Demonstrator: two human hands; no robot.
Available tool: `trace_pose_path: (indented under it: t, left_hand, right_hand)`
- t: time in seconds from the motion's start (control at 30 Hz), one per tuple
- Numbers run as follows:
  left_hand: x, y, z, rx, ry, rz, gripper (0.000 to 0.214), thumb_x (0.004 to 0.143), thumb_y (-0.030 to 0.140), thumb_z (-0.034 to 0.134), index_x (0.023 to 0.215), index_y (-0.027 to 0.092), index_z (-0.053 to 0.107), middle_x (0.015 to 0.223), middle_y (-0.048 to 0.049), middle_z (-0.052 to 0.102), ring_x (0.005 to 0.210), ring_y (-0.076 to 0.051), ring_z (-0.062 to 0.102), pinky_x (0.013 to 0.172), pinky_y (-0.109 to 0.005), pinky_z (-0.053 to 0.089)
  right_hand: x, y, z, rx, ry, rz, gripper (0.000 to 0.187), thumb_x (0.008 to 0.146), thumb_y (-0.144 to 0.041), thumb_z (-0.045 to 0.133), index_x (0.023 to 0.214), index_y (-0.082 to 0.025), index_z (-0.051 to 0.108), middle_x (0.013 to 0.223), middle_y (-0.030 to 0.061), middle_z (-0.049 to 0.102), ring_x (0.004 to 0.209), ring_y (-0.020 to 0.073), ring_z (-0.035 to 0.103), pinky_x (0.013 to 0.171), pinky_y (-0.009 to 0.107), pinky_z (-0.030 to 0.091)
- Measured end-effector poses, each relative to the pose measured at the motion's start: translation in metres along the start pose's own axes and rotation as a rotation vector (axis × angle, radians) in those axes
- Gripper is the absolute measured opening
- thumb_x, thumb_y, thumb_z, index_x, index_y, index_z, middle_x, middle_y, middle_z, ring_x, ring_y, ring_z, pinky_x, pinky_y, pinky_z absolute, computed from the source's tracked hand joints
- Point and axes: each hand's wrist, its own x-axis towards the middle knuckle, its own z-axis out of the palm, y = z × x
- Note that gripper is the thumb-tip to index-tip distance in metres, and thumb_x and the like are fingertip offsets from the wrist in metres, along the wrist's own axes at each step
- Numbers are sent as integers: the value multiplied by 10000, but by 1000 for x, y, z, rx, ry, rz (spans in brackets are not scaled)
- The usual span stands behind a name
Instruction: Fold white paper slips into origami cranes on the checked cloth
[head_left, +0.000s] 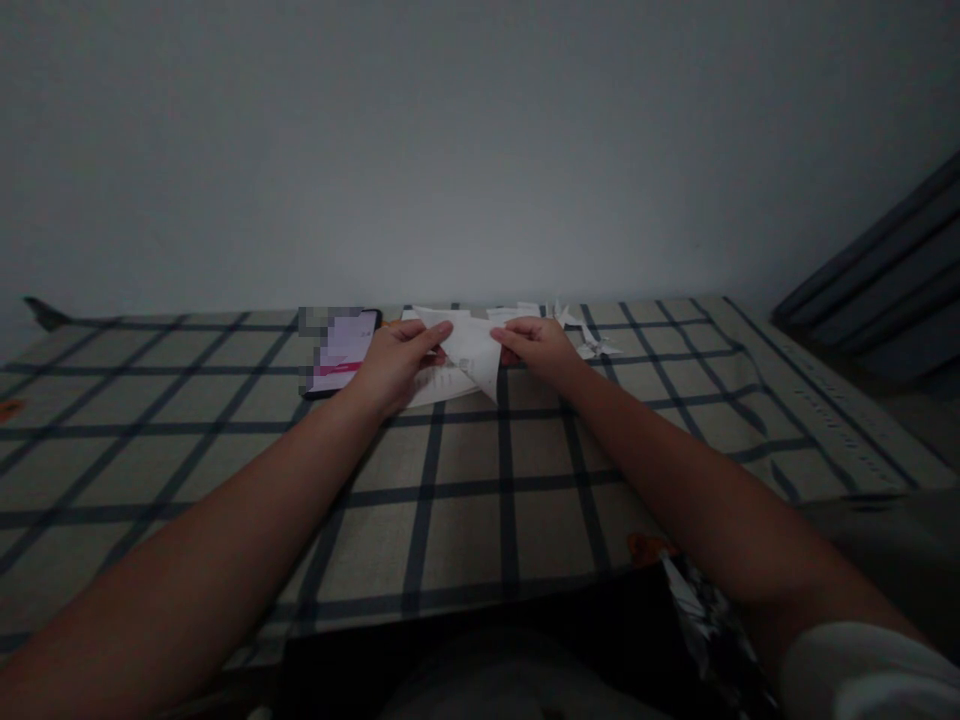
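Observation:
Both my hands hold a white sheet of paper (471,350) just above the checked tablecloth, near the far edge of the table. The sheet is partly folded, with faint print on its lower left part. My left hand (405,362) pinches its left side between thumb and fingers. On the right side, my right hand (536,345) grips the edge the same way, thumb on top. Close to my left hand lies a phone (345,350) with its screen lit. Folded white paper pieces (592,342) lie just beyond my right hand.
A checked tablecloth (465,530) with dark blue lines covers the table. Behind it stands a plain grey wall (480,150). Dark folded fabric (885,270) hangs at the right. Along the near edge, something black (600,620) sits below the table.

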Motion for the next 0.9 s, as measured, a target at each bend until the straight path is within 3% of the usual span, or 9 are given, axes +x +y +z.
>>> trace_pose_path:
  t: [0.27,0.37,0.57,0.77,0.9]
  left_hand:
    - [-3,3,3,-70,53,44,351,607,429,932,737,173,731,798,-38,727,738,-160,646,686,-273,516]
    - [-2,4,3,-122,67,46,345,587,392,946,711,177,706,771,-11,703,721,-133,632,644,-227,492]
    - [5,-1,0,-150,120,97,392,655,489,891,647,168,666,661,-2,637,622,-105,573,579,-207,459]
    - [5,1,0,-88,245,168,332,630,409,910,805,175,752,918,-35,744,700,-98,603,614,-201,453]
    - [4,2,0,-116,245,150,278,702,396,847,846,169,779,775,-32,704,680,-114,601,586,-204,447]
  right_hand:
    - [-1,-5,0,-24,-10,-17,366,880,-503,639,737,-167,659,639,0,624,604,119,574,619,260,451]
    - [0,-5,0,-19,-18,-16,370,878,-501,634,715,-168,644,630,-1,623,598,115,573,616,254,455]
    - [2,0,0,-29,-26,-16,368,882,-495,624,704,-173,631,622,-4,621,594,108,567,628,251,468]
    - [1,1,-2,-11,-17,-13,367,880,-497,638,719,-167,642,627,-6,618,600,105,562,628,251,463]
    - [1,-2,-2,-23,-14,-2,356,886,-474,632,701,-170,626,620,-8,608,598,103,552,629,252,462]
